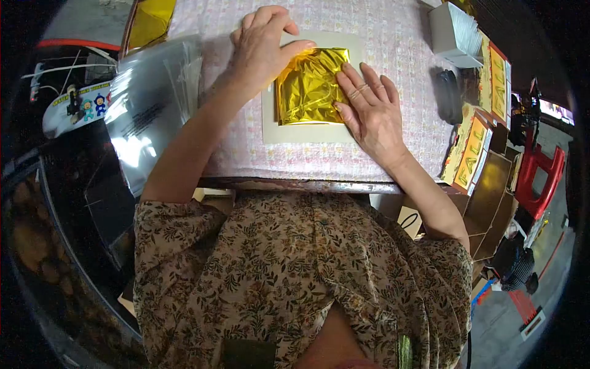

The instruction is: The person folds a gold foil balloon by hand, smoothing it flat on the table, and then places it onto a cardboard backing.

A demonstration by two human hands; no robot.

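A crinkled, shiny gold foil sheet (310, 92) lies folded into a near-square on a pale flat board (270, 134). My left hand (264, 46) is at its upper left corner, thumb stretched along the foil's top edge. The other left fingers bend loosely over the cloth, apart from the thumb. Along the foil's right edge rests my right hand (372, 107), fingers spread and lying flat, with the fingertips and thumb on the foil and board.
A checked cloth (233, 154) covers the table. Clear plastic bags (144, 104) hang at its left edge, near a gold sheet (150, 21). On the right stand a white box of thin sheets (455, 34), a dark object (449, 95) and cartons marked "FALL" (473, 154).
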